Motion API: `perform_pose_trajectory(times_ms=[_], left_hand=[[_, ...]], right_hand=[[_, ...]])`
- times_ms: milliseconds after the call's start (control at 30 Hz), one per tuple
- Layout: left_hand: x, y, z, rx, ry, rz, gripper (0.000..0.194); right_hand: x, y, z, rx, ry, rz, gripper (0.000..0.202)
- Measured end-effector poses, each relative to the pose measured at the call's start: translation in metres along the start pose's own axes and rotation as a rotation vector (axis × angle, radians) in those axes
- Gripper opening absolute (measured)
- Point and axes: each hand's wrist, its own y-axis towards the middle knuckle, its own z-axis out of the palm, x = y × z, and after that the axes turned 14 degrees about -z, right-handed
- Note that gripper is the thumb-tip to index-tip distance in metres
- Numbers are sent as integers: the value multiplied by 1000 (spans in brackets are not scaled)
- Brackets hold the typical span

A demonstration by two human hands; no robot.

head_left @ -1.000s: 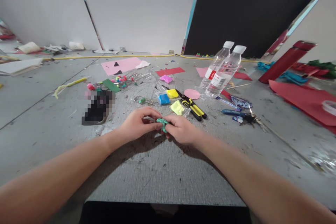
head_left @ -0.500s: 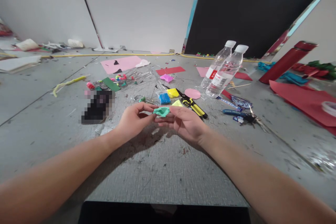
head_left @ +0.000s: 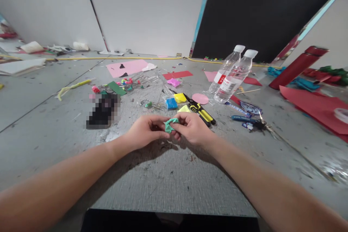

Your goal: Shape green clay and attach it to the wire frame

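Note:
A crinkled lump of green modelling clay point(head_left: 170, 125) is held between my two hands, just above the grey table. My left hand point(head_left: 145, 130) pinches its left side, thumb below and fingers curled over the top. From the right, my right hand point(head_left: 194, 128) presses the clay with thumb and forefinger, the other fingers curled beneath. Just beyond the hands lie a blue clay packet point(head_left: 171, 103), a yellow packet point(head_left: 179, 98) and a pale yellow piece point(head_left: 184, 108). Yellow-and-black pliers point(head_left: 201, 110) rest close to my right hand, their near end by its knuckles.
A blurred black phone-like object point(head_left: 103, 112) lies left. Two water bottles point(head_left: 231, 79), a leaning red flask point(head_left: 299, 67), keys point(head_left: 259, 123) and red sheets point(head_left: 307, 98) are on the right. Farther back are a pink sheet point(head_left: 127, 67), a purple packet point(head_left: 174, 82) and small beads.
The green clay has gone from a flatter, spread piece to a more crumpled, upright lump. Both hands have come slightly nearer to me, and my right fingers have closed further over it.

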Motion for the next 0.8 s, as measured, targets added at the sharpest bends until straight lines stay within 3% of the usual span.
perform_pose_trajectory(times_ms=[100, 200, 333, 400, 467, 567, 633, 667, 733, 800], left_hand=[[1, 3, -5, 82, 24, -12, 36], [-1, 4, -8, -25, 149, -14, 25], [-6, 1, -8, -227, 285, 52, 26], [-9, 0, -7, -241, 300, 88, 27], [-10, -1, -6, -226, 314, 108, 19], [-9, -3, -4, -258, 327, 158, 10], [-8, -4, -3, -319, 305, 153, 13], [-7, -3, -3, -351, 282, 134, 15], [-6, -2, -2, -378, 201, 78, 20], [-7, -1, -2, -343, 82, 28, 24]], right_hand=[[-1, 1, -1, 10, -24, 28, 14], [1, 1, -2, 59, 7, 59, 3], [6, -4, 2, 201, 107, 76, 27], [5, -7, 9, 245, 104, 46, 35], [1, -10, 17, 231, 92, 9, 39], [-3, -10, 17, 102, 17, -10, 61], [0, -9, 4, 11, -247, -39, 68], [4, -7, -7, -8, -503, -74, 63], [13, -4, -35, 26, -1113, -82, 35], [21, -1, -61, 40, -1255, -56, 25]])
